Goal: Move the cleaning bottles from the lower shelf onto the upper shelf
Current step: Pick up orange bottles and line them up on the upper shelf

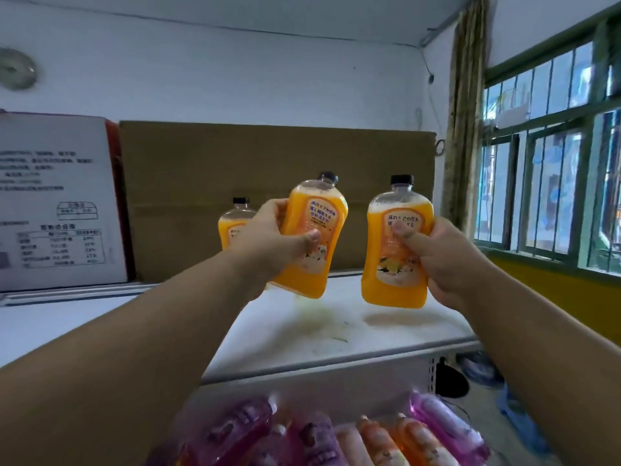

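Note:
My left hand (268, 243) grips an orange cleaning bottle (312, 213) with a black cap, tilted to the right and held just above the white upper shelf (289, 334). In my right hand (447, 260) is a second orange bottle (396, 280), upright and also hovering a little above the shelf. A third orange bottle (235, 220) stands on the upper shelf at the back, partly hidden behind my left hand. Below, on the lower shelf, several purple bottles (447, 428) and orange bottles (379, 445) lie blurred at the bottom of the view.
A brown cardboard sheet (268, 156) leans against the wall behind the shelf. A white printed carton (57, 203) stands at the back left of the shelf. A barred window (551, 183) and a curtain (465, 112) are at the right.

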`<state>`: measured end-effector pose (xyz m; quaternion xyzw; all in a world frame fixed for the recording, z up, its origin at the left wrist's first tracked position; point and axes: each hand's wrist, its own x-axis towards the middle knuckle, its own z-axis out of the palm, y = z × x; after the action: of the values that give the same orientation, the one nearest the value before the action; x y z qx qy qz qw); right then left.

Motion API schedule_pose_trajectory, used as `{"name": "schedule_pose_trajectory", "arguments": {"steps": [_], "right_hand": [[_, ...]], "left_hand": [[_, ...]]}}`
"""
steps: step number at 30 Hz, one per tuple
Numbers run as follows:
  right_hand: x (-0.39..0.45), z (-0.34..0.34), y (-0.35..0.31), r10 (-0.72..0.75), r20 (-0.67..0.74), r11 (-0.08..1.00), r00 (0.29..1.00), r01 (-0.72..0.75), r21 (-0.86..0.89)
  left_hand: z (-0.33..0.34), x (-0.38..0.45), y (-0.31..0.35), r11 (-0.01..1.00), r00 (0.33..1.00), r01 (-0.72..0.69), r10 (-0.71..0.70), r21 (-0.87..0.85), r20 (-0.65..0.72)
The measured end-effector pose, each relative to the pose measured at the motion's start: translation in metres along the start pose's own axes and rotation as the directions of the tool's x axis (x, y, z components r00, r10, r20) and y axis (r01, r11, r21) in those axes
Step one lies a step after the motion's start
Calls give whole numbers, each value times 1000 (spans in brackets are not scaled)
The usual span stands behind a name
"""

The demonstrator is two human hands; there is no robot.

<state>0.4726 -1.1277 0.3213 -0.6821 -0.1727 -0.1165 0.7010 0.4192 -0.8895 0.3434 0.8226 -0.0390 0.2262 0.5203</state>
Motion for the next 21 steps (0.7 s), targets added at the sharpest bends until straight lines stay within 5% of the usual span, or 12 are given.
{"name": "schedule_pose_trajectory", "arguments": {"steps": [11,16,21], "right_hand": [[100,9,38,163,221,986,962,-151,-72],[102,11,34,163,308,965,937,-87,-247],[101,9,10,55,294,833,954,118,-541]], "left_hand": [[25,58,-46,960,986,105,-66,260,-156],[10,59,-47,917,995,59,-20,395,-102],[-1,70,-35,684,972,-102,222,723,-73]]}}
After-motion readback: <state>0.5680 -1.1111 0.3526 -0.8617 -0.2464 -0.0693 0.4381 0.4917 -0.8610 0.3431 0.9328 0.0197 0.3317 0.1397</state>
